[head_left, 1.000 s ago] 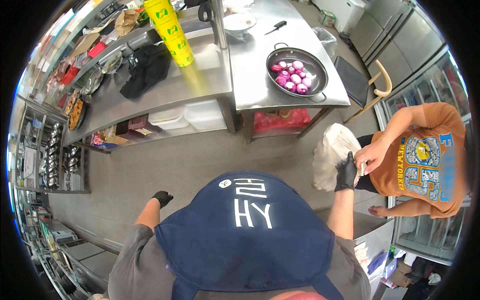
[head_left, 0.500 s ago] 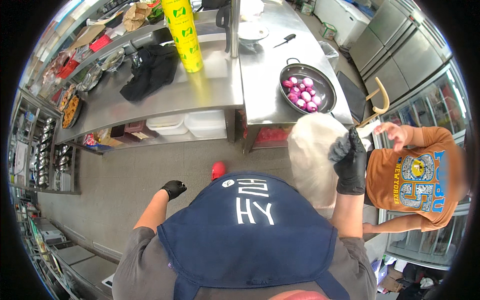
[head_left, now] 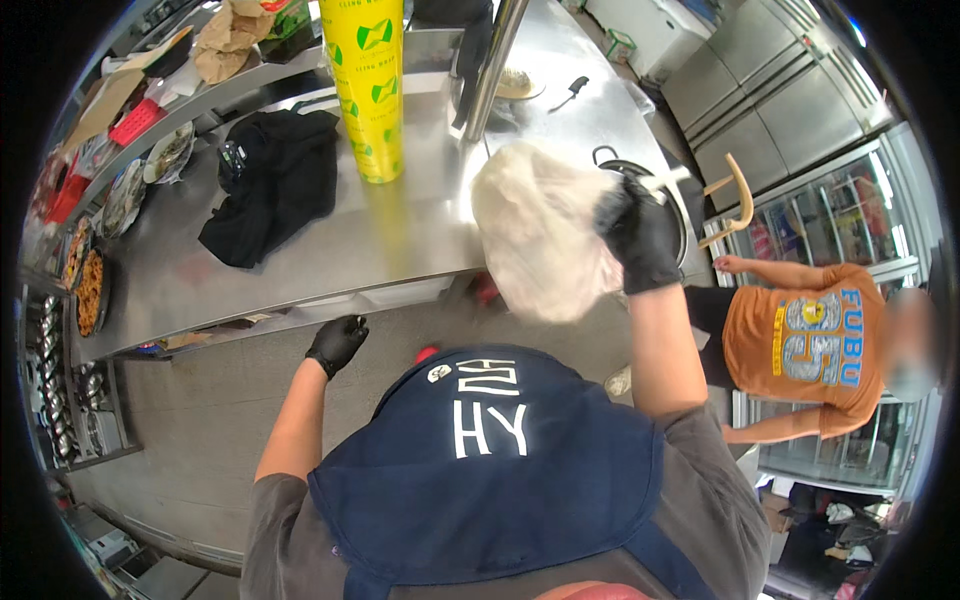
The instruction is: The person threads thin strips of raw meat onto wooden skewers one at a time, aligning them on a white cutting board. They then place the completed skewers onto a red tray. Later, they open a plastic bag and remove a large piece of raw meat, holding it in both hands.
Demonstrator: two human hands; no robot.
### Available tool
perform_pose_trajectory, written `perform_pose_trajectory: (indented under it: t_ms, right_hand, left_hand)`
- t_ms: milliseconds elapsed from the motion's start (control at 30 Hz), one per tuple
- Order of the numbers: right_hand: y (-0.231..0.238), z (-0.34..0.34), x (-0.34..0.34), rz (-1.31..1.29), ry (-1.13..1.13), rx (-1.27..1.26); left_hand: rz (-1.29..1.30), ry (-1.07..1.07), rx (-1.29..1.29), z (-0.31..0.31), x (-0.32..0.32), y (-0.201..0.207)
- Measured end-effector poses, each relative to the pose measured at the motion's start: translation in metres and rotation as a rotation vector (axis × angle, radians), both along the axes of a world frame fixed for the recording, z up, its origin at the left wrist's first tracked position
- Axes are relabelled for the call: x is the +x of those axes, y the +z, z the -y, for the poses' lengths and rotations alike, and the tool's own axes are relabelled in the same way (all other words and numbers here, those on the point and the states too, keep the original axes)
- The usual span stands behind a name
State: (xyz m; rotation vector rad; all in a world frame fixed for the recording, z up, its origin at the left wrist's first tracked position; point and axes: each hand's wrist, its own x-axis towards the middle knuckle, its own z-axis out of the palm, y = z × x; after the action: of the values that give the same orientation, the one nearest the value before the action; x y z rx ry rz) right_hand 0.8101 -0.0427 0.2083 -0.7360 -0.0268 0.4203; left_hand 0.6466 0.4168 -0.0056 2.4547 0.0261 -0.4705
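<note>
My right hand [head_left: 640, 235], in a black glove, grips a whitish translucent plastic bag [head_left: 540, 240] and holds it up over the edge of the steel counter [head_left: 400, 235]. The bag hangs in front of a dark pan [head_left: 665, 195] and hides most of it. My left hand [head_left: 338, 343], also in a black glove, hangs loosely curled below the counter's front edge and holds nothing. I wear a navy apron [head_left: 480, 450] with white letters.
A tall yellow stack of cups [head_left: 366, 85] and a black cloth bundle [head_left: 270, 180] lie on the counter, beside a steel post [head_left: 490, 60]. Trays of food [head_left: 90, 290] line the left shelves. A person in an orange shirt [head_left: 800, 345] stands right, by glass-door fridges [head_left: 850, 200].
My right hand has lifted the bag from near the floor up to counter height, where it covers the pan. I have moved closer to the counter. My left hand has risen slightly.
</note>
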Motion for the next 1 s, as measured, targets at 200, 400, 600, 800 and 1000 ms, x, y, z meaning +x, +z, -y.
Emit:
perform_pose_trajectory:
  t_ms: [200, 400, 600, 800, 1000]
  right_hand:
    - [-0.072, -0.034, 0.022, 0.556, -0.194, -1.291]
    - [-0.101, -0.049, -0.034, 0.973, 0.057, -1.941]
    - [-0.114, -0.032, -0.062, 1.037, 0.135, -1.702]
    - [-0.100, 0.018, -0.050, 0.893, -0.397, -1.588]
    - [-0.119, 0.038, -0.004, 0.804, -0.469, -1.562]
  left_hand:
    - [0.182, -0.084, -0.196, 0.043, 0.055, 0.065]
    - [0.626, -0.384, -0.376, 0.139, 0.105, 0.147]
    - [0.417, -0.757, 0.082, 0.257, 0.156, 0.170]
    - [0.532, -0.623, 0.606, 0.283, 0.164, 0.144]
    - [0.550, -0.570, 0.598, 0.306, 0.163, 0.145]
